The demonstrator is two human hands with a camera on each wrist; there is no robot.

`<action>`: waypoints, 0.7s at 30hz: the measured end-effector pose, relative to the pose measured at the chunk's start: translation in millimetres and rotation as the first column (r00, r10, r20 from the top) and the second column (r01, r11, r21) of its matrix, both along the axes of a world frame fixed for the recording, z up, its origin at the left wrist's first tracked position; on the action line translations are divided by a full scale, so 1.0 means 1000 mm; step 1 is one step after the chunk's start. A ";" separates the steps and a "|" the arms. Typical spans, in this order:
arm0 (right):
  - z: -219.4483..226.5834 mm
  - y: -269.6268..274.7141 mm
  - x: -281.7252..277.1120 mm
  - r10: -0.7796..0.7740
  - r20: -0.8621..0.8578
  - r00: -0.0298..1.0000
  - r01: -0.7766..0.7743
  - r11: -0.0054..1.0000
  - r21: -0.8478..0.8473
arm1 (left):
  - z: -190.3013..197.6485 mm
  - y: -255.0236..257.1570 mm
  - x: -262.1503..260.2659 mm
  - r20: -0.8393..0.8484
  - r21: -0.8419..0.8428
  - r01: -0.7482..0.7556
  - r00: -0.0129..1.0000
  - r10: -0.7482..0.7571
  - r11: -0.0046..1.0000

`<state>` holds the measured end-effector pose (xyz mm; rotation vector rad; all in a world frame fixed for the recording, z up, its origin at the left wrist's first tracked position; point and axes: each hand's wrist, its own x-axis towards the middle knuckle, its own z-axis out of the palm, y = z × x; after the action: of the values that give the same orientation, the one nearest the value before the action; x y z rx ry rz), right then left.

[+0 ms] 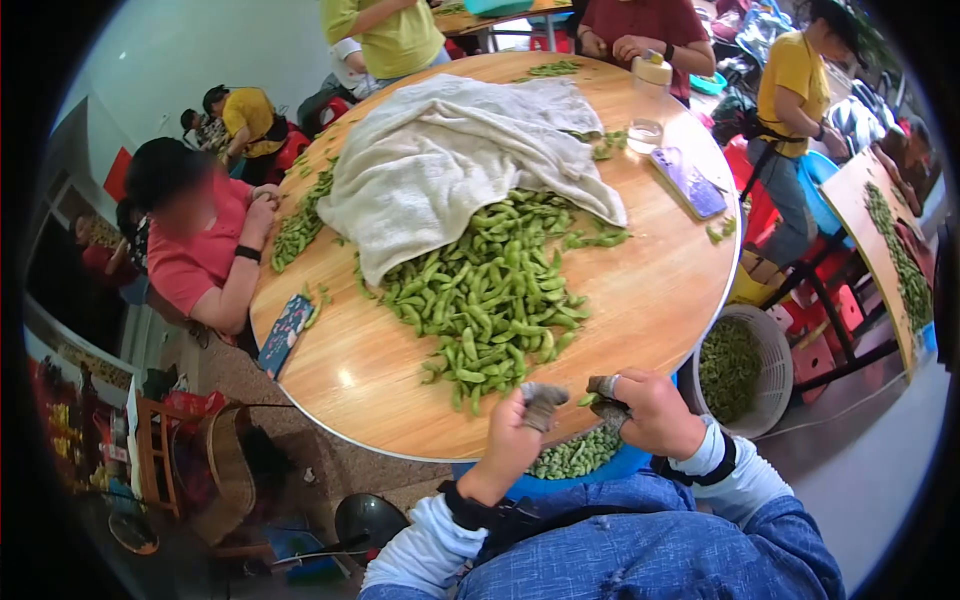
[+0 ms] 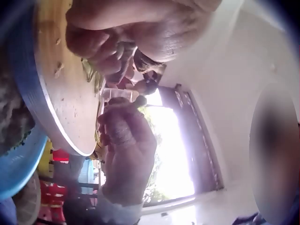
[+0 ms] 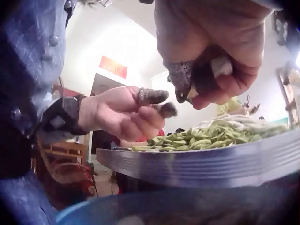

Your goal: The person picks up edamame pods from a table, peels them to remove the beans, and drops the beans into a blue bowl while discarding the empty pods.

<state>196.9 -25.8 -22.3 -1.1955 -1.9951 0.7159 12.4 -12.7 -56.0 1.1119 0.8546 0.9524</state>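
My right hand (image 1: pixel 660 412), with wrapped thumb and finger tips, pinches a green edamame pod (image 1: pixel 587 399) above the table's near edge. Across a small gap, my left hand (image 1: pixel 512 440) faces it, its tips wrapped in grey too. In the right wrist view the left thumb and forefinger (image 3: pixel 157 97) stand apart with nothing visible between them, the other fingers loosely bent. Below both hands, shelled green beans (image 1: pixel 578 455) lie in a blue tub (image 1: pixel 535 487). A heap of edamame pods (image 1: pixel 485 290) spreads over the table just beyond.
A whitish cloth (image 1: pixel 430 160) covers the back of the heap on the round wooden table (image 1: pixel 650 300). A phone (image 1: pixel 688 183), a clear bottle (image 1: pixel 648 100) and a patterned case (image 1: pixel 285 335) lie around it. At right stands a basket (image 1: pixel 775 380) of pods. Several people sit or stand nearby.
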 end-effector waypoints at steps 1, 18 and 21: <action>0.002 0.002 0.003 0.021 0.104 0.994 -0.028 0.997 0.070 | 0.001 0.004 -0.014 0.083 -0.220 0.102 0.993 -0.085 0.970; -0.008 -0.007 0.005 -0.129 -0.550 0.825 -0.162 0.878 -0.450 | 0.013 -0.004 -0.001 0.141 -0.377 0.164 0.983 -0.118 0.911; -0.011 -0.007 0.005 -0.178 -0.590 0.788 -0.190 0.840 -0.508 | 0.017 -0.006 0.006 0.037 -0.297 0.109 0.994 -0.103 0.949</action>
<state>202.3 -33.1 -33.0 -1.0498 -1.2575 1.5391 18.3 -19.0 -38.7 0.8758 0.8797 0.7164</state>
